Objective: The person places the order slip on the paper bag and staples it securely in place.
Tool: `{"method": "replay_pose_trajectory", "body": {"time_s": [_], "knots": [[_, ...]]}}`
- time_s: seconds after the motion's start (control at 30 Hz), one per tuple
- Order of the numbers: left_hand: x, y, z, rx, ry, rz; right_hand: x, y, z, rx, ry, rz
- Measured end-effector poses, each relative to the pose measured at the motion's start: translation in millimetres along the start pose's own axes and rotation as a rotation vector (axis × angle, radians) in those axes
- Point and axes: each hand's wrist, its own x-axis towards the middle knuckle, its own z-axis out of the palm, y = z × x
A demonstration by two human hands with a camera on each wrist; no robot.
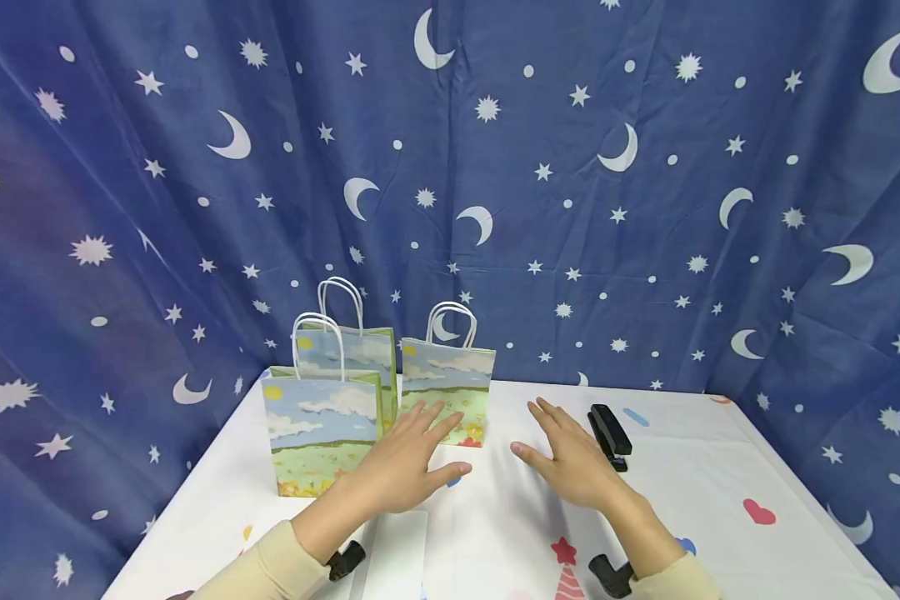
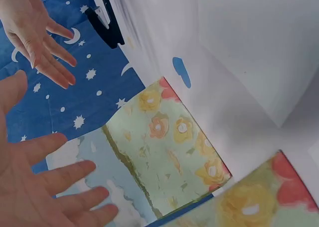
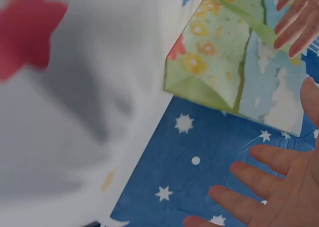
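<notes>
My left hand (image 1: 405,467) is held over the table with its fingers spread and nothing in them. It is nearest the front paper gift bag (image 1: 326,425), printed with sky and flowers, and partly hides that bag's right edge. A matching bag (image 1: 446,392) stands beyond the fingertips, and another bag (image 1: 363,354) is behind the front one. All have white handles. My right hand (image 1: 573,462) hovers right of centre, fingers straight, holding nothing. Beside it, further right, lies a black stapler (image 1: 612,433). In the right wrist view, the right palm (image 3: 284,187) faces one bag's side.
White sheets or cards (image 1: 397,550) lie at the near edge, partly under my left forearm. A white cloth (image 1: 690,475) with coloured prints covers the table. Behind the table hangs a blue curtain (image 1: 510,183) with moons and stars.
</notes>
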Motion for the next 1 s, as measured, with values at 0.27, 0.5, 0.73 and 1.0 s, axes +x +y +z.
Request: {"method": "replay_pose_trajectory", "body": {"time_s": [0.27,0.5,0.73,1.0], "knots": [[-21.3,-6.6,-4.2,-0.113,0.006,0.01,-5.1,-7.5,9.8,0.12,-0.043,0.006],[-36.9,-14.1,-8.7,-0.145,0.062,-0.026,-5.0,-14.9,16.6,0.274,-0.078,0.038],[-60.4,-23.4,-14.8,-0.212,0.125,-0.029,-2.0,-26.4,30.3,0.426,-0.113,0.08],[-83.4,-41.6,-26.5,-0.246,0.182,-0.083,3.2,-41.5,44.5,0.513,-0.132,0.021]]}}
